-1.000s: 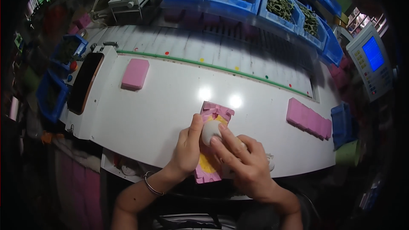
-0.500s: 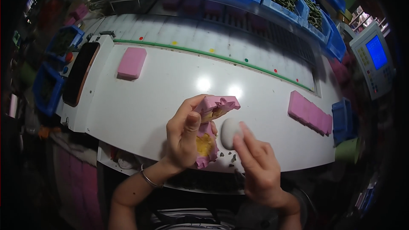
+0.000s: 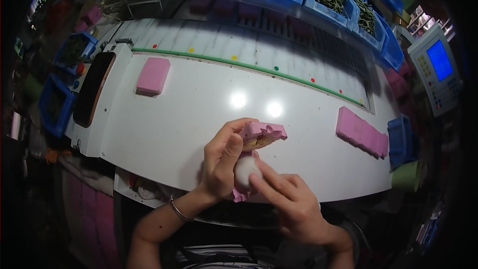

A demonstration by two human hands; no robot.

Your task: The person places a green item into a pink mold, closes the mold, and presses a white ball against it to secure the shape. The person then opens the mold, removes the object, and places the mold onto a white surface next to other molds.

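We are seeing the left hand (image 3: 219, 163) curled around the open mold (image 3: 261, 129), the right hand (image 3: 297, 201) pinching the white oval (image 3: 246, 170); loose pinching could be dropping it.

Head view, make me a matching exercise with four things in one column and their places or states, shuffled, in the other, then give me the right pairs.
Column one
1. Hollowed pink piece
2. White rounded piece
3. Single pink block
4. Control panel

Column two
A. Alone on the white tabletop, left of both hands
B. At the far right, with a lit blue screen
C. Held in the left hand
D. At the fingertips of the right hand

Pairs: 1-C, 2-D, 3-A, 4-B
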